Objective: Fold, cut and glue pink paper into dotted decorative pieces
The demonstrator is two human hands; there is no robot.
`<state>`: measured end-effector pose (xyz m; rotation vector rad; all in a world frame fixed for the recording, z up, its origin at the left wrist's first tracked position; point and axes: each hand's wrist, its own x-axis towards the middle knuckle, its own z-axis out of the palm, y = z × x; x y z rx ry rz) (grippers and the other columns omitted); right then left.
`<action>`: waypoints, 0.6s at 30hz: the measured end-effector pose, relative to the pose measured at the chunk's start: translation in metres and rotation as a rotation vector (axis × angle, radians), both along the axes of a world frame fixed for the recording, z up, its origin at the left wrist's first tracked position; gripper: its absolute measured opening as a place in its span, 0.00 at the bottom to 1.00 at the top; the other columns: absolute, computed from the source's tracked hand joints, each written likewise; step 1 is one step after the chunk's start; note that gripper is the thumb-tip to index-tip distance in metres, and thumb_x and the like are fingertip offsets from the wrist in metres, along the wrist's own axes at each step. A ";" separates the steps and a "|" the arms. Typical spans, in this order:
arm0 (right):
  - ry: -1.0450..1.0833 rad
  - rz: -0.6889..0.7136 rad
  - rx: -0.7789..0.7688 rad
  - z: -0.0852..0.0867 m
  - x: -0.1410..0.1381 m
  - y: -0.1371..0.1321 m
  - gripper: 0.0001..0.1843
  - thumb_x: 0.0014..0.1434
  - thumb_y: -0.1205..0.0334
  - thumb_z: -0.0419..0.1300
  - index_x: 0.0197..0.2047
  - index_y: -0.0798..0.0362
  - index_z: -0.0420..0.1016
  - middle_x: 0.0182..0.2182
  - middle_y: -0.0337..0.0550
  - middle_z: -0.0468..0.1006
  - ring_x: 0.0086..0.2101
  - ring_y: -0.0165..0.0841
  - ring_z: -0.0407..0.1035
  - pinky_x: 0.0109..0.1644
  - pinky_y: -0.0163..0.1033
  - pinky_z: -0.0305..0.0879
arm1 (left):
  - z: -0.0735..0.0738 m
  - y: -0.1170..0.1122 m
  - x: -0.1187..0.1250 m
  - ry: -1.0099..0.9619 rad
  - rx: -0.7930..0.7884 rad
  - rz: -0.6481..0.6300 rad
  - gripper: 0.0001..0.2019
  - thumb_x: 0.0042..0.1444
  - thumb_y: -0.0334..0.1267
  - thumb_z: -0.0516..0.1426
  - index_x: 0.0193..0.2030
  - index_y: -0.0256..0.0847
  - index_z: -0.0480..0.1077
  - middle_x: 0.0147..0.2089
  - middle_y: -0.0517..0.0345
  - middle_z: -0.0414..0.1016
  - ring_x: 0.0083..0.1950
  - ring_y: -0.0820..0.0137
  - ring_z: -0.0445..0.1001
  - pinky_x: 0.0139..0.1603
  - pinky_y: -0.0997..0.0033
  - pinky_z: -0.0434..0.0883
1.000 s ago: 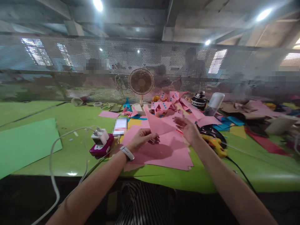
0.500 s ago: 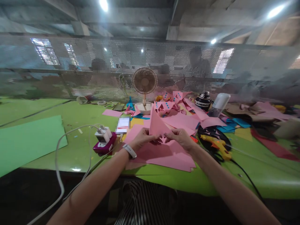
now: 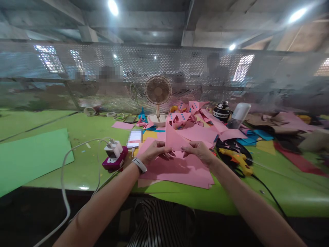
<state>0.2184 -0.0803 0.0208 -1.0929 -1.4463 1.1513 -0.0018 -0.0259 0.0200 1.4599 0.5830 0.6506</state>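
Note:
A pink paper piece (image 3: pixel 175 137), folded to a pointed triangle, is held up between my two hands. My left hand (image 3: pixel 158 151), with a white wristband, pinches its lower left edge between thumb and fingers. At the lower right corner, my right hand (image 3: pixel 195 150) grips it between thumb and fingertips. Beneath both hands lie large pink paper sheets (image 3: pixel 177 171) on the green table (image 3: pixel 89 171). Cut and folded pink pieces (image 3: pixel 197 132) are heaped behind the hands, some with blue dots.
A small fan (image 3: pixel 157 91) stands behind the paper. On the right is a yellow glue gun (image 3: pixel 238 161) with its cord. To the left are a purple power strip (image 3: pixel 114 161) with a white plug, a phone (image 3: pixel 134 138) and a green sheet (image 3: pixel 36 157). A black jar (image 3: pixel 222 111) stands at the back.
The folded pink paper has turned slightly, showing a broader, flatter face. My hands have moved slightly apart along its lower edge, both still holding it.

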 end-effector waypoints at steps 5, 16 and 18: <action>0.124 0.079 -0.144 -0.005 0.000 0.003 0.16 0.42 0.57 0.69 0.33 0.58 0.79 0.25 0.44 0.79 0.27 0.31 0.73 0.39 0.40 0.69 | -0.001 -0.002 0.004 0.032 0.068 0.023 0.15 0.48 0.42 0.64 0.34 0.29 0.75 0.29 0.46 0.78 0.29 0.69 0.76 0.31 0.72 0.73; 0.101 0.073 -0.126 0.003 0.012 0.002 0.14 0.43 0.57 0.67 0.30 0.59 0.80 0.24 0.48 0.80 0.27 0.35 0.75 0.42 0.44 0.69 | 0.002 0.006 -0.005 -0.005 0.094 0.072 0.13 0.48 0.42 0.63 0.31 0.31 0.74 0.28 0.48 0.78 0.28 0.69 0.76 0.29 0.72 0.72; 0.124 0.054 -0.129 0.005 0.019 0.004 0.13 0.44 0.57 0.65 0.30 0.59 0.80 0.24 0.48 0.80 0.28 0.35 0.75 0.42 0.43 0.69 | 0.001 0.010 -0.008 -0.024 0.083 0.085 0.12 0.48 0.41 0.63 0.31 0.31 0.74 0.28 0.48 0.78 0.28 0.69 0.76 0.29 0.73 0.72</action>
